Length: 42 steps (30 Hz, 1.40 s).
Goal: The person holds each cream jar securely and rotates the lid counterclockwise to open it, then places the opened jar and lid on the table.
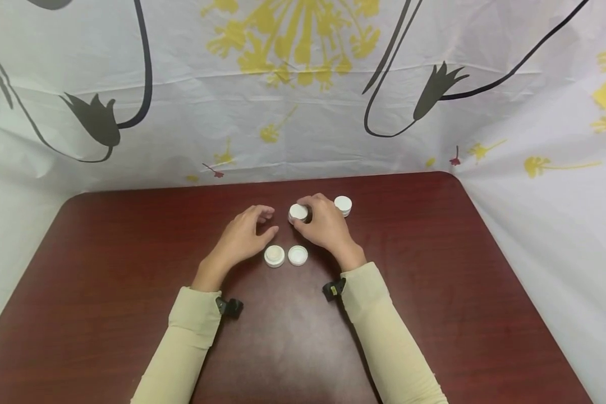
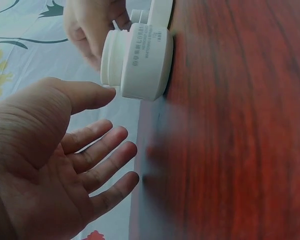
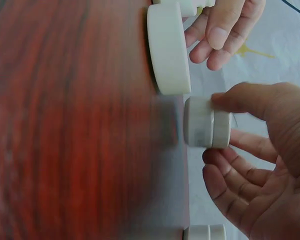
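Right hand (image 1: 325, 225): pinched closed jar (image 1: 297, 212).
Left hand (image 1: 244, 233): hung empty near open jar (image 1: 274, 256).
Pickup: seemed underway; likely needed lifting.

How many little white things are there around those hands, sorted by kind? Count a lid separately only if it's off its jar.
Closed jars: 2, one of them held by the right hand
Open jar: 1
Loose lid: 1
Total: 4 white things
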Tool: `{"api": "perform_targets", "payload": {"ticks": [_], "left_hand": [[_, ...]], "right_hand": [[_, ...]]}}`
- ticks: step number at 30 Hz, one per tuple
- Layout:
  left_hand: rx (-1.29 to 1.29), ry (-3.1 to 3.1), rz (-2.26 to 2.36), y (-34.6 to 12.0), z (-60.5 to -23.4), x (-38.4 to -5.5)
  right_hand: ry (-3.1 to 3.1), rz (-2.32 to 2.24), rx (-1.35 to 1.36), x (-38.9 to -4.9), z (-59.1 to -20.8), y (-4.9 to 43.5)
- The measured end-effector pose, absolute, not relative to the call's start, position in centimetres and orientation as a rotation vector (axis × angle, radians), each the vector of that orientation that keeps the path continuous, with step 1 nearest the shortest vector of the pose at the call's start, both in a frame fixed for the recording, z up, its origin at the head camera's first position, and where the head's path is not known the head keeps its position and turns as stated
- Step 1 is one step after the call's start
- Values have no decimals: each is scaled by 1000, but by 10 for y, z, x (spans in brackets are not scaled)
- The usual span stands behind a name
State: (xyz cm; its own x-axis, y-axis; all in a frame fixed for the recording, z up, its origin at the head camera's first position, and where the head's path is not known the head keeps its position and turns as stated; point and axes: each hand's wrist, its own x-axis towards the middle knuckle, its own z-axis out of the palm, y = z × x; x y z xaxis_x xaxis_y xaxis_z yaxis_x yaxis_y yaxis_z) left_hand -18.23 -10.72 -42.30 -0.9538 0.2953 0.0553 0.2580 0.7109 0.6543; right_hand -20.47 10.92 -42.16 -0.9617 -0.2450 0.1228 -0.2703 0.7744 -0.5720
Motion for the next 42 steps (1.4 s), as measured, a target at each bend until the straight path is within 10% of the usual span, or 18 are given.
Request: {"api": "perform_targets", "payload": {"ticks": [42], "left_hand": [[508, 2879, 1085, -106, -420, -177]], "right_hand": [[-2837, 1122, 410, -193, -420, 96]]}}
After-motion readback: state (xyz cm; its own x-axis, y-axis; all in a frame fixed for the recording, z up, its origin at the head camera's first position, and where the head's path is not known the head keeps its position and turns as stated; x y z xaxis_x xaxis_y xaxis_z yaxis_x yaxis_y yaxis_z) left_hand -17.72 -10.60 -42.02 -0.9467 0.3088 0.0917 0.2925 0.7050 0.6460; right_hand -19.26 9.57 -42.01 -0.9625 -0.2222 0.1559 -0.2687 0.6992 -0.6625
